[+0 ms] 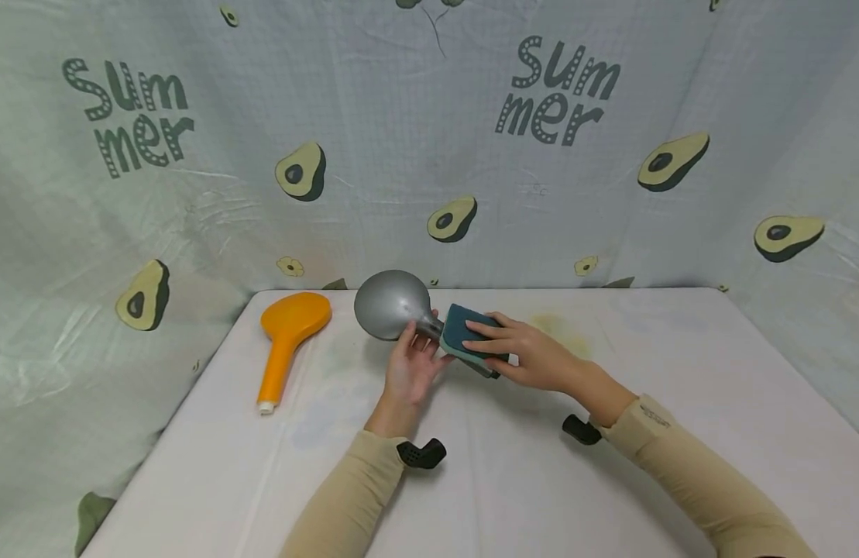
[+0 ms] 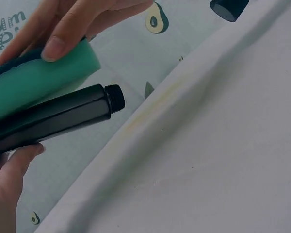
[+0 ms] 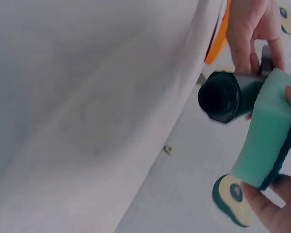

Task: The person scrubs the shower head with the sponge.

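Observation:
A grey shower head (image 1: pixel 392 304) with a dark handle is tilted above the far part of the table. My left hand (image 1: pixel 411 372) holds it from below near the neck, thumb in front. In the left wrist view its black handle (image 2: pixel 53 116) ends in a screw thread. My right hand (image 1: pixel 537 353) grips a green sponge (image 1: pixel 460 329) with a dark blue scouring side. That sponge lies along the handle, its soft green side (image 3: pixel 264 128) towards it and the scouring side under my right fingers.
An orange shower head (image 1: pixel 295 316) with a white threaded end lies at the table's left. The white-covered table (image 1: pixel 541 488) meets a hanging sheet (image 1: pixel 373 116) printed with avocados at its back edge. A black wrist device (image 1: pixel 422 453) sticks out from my left sleeve.

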`<control>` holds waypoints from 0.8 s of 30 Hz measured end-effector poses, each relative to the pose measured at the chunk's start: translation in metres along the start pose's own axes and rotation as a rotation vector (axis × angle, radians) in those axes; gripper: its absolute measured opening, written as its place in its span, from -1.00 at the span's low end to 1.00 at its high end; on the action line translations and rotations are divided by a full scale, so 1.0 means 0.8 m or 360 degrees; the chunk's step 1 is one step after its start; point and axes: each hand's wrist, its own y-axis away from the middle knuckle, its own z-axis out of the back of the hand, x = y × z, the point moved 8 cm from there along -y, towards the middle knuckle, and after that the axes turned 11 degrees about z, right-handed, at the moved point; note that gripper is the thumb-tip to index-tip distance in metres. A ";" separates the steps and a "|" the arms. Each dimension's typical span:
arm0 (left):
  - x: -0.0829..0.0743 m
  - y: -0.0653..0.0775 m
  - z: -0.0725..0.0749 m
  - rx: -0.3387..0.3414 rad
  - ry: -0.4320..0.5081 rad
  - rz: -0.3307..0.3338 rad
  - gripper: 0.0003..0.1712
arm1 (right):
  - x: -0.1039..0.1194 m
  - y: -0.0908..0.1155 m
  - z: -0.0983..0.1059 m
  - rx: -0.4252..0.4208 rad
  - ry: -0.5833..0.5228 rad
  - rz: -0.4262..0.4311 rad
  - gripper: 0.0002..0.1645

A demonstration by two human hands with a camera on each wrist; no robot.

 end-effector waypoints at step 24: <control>0.001 0.003 -0.011 0.0092 -0.0085 0.0032 -0.43 | -0.035 0.031 -0.001 -0.0031 -0.0801 -0.0575 -0.51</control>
